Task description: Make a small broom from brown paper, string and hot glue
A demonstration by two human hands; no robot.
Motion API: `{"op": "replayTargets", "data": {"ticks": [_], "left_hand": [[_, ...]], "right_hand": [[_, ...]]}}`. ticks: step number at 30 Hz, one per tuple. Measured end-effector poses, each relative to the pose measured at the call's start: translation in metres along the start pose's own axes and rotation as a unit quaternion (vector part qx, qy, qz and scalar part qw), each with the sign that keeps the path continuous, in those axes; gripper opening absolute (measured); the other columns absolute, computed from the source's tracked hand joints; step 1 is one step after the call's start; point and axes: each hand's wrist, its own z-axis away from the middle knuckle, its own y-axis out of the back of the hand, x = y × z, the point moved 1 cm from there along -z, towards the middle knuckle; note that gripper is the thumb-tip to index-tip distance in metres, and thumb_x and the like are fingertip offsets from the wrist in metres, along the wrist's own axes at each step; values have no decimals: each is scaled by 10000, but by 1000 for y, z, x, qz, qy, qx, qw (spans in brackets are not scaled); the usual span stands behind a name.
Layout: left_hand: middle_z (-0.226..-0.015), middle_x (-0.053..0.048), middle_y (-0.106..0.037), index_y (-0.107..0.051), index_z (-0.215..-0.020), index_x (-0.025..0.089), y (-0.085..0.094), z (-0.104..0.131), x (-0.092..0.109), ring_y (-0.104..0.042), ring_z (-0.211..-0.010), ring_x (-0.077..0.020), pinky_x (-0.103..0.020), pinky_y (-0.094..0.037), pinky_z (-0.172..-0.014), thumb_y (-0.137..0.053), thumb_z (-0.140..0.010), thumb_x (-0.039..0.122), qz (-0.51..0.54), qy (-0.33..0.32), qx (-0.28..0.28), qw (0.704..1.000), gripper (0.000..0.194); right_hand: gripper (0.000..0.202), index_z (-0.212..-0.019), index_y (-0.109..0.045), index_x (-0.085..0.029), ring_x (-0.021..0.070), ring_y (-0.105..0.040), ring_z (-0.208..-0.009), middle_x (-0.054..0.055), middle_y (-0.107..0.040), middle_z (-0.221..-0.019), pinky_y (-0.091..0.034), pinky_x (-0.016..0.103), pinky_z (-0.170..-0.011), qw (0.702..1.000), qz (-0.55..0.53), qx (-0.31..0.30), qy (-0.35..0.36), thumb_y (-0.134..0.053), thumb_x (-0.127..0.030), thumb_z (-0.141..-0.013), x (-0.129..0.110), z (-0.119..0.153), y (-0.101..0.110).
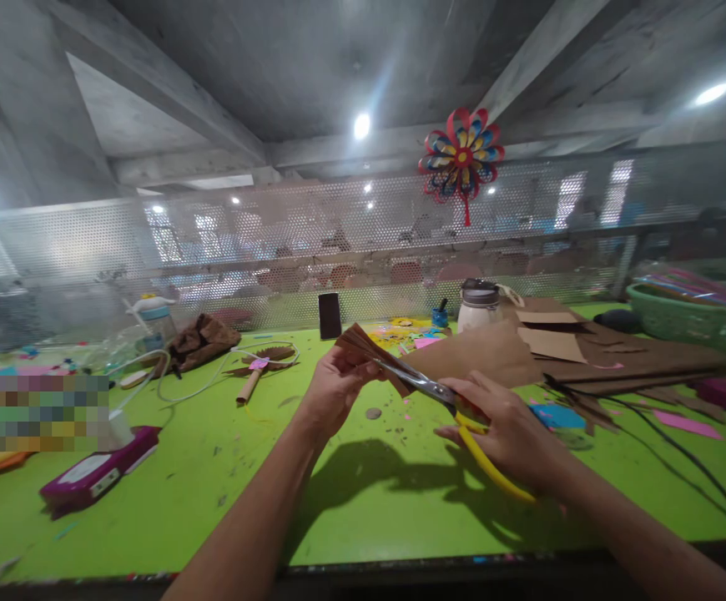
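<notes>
My left hand [335, 386] pinches a folded stack of brown paper [360, 340], held up above the green table. In my right hand [506, 424] is a pair of scissors [479, 457] with yellow handles, my fingers wrapped round the grips. The metal blades point left and lie against the brown paper, close to my left fingertips. Whether the blades are fully together is hard to make out. Behind the scissors, a larger sheet of brown paper [485, 352] spreads to the right.
Left stand a purple power strip [103, 472], a brown paper flower with a rolled stem [250, 388] and crumpled brown paper [204, 342]. At the back are a phone [330, 315] and a jar [479, 307]. Right lie brown sheets [644, 355], a green basket [701, 321] and a black cable [682, 455].
</notes>
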Motion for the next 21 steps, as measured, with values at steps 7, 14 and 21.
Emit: {"op": "replayTargets", "data": {"ticks": [7,14,21], "left_hand": [[-657,-26,-662,-645,-745,124,0,1,0,-592,-614,-115,-260,-465,-628,-767,-616,114,-9,-7,8,1000,177],[-719,-32,-666,-647,-754,125,1,0,-2,-603,-659,-127,-267,-482,-629,-775,-610,130,-5,-4,19,1000,192],[-698,-38,-659,-643,-746,110,-5,2,-4,-589,-624,-116,-255,-484,-604,-786,-587,130,-22,16,20,999,215]], "right_hand": [[492,-1182,-557,-187,240,-588,-872,110,-621,-974,-484,350,-745,1000,3,8,8,-593,-490,-796,1,3,-1],[457,-1157,-567,-207,236,-580,-901,89,-626,-966,-474,354,-778,1000,-13,-3,3,-605,-479,-792,0,2,-1],[486,-1199,-527,-204,221,-561,-923,90,-588,-1019,-465,350,-808,1000,-21,-8,-7,-613,-459,-794,-3,1,0]]}}
